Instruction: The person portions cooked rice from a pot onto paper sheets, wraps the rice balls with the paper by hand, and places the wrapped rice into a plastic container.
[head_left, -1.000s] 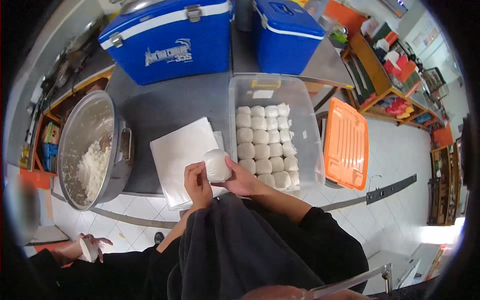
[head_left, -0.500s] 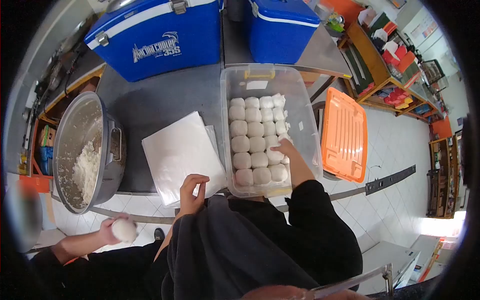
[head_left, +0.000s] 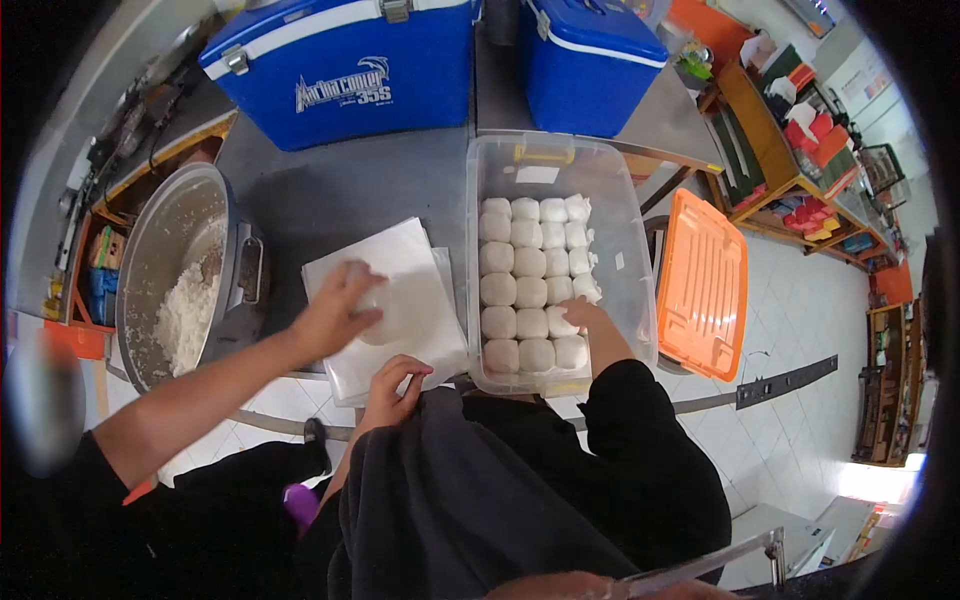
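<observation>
My right hand (head_left: 588, 318) reaches into a clear plastic box (head_left: 628, 310), its fingers bent over a white wrapped ball in the second row from the front. Rows of white wrapped balls (head_left: 498, 291) fill most of the box floor. My left hand (head_left: 392, 392) rests at the near corner of a stack of thin white sheets (head_left: 350, 350), thumb and forefinger pinched together at the top sheet's edge. Over the stack, a co-worker's blurred hand (head_left: 345, 305) is spread beside a pale round rice ball (head_left: 388, 315) on the paper.
A large metal pot (head_left: 235, 215) of cooked rice (head_left: 185, 320) stands left. Two blue coolers (head_left: 380, 75) sit at the table's back. An orange lid (head_left: 705, 285) leans right of the box. The co-worker's arm (head_left: 200, 395) crosses from the left.
The co-worker's hand has moved from below the pot up and right to the paper, where the rice ball now lies. My right hand stays among the wrapped balls; the view has shifted slightly.
</observation>
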